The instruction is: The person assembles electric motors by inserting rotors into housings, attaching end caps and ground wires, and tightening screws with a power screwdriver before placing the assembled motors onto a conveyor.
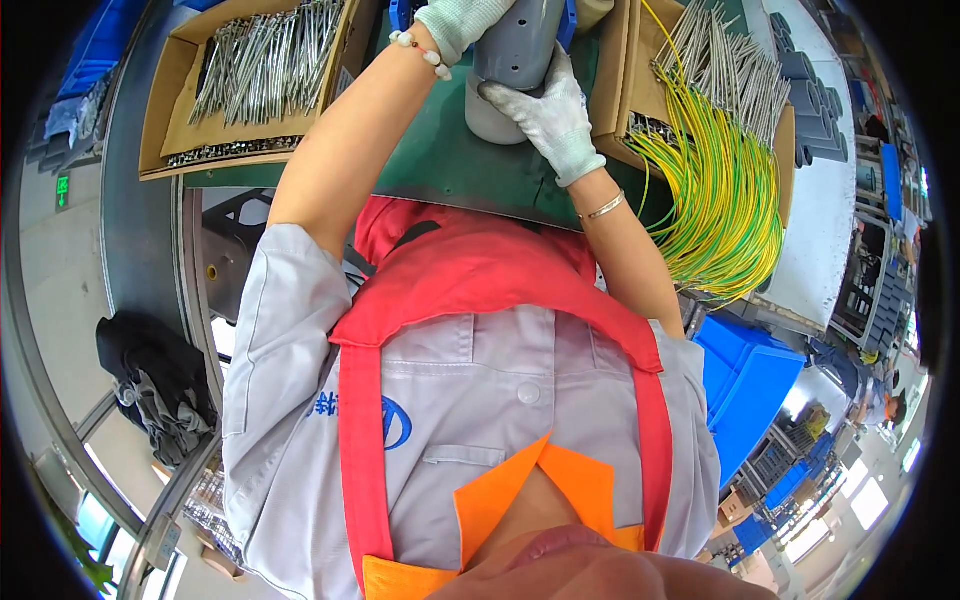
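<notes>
The step in hand seems to be steadying a grey cylinder [515, 55], which stands over the green table [430, 150] at the far edge of view. The right hand [553, 122] has its grip closed around the cylinder's near right side, thumb across the front. The left hand [462, 22] is at the cylinder's upper left; its fingers are cut off, so I cannot tell its grip. Any next move of the cylinder would probably call for firm, even pressure, since the curved wall looks smooth.

The cylinder is darker above, with small round holes, and has a paler, rounded near end. Left of it, a cardboard box [163, 115] holds slim, shiny metal rods [265, 65]. Right of it, a second box [614, 80] carries duller rods [735, 70] and a draping bundle of thin, glossy yellow-green wires [725, 215]. Farther right of the cylinder lie smooth grey tubes [805, 95].
</notes>
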A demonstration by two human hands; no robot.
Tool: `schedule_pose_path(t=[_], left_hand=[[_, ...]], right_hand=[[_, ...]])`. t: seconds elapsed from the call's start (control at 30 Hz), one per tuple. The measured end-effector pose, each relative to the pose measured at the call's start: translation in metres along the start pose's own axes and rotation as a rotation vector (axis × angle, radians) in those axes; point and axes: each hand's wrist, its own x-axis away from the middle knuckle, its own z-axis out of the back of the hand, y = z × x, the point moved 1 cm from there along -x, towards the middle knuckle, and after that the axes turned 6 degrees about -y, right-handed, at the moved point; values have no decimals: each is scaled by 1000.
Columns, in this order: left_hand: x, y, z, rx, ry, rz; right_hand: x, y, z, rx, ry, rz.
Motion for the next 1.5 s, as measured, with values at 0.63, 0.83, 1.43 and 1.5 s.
schedule_pose_path(t=[0.63,0.83,1.43,1.5], left_hand=[[-1,-9,4,176,-36,48],[-5,-18,3,141,12,0],[18,4,-7,152,14,47],[18,3,-8,162,24,26]], right_hand=[[-2,4,2,109,-25,-31],[-3,7,1,94,-10,-20],[8,6,-3,3,16,17],[9,3,0,20,6,19]])
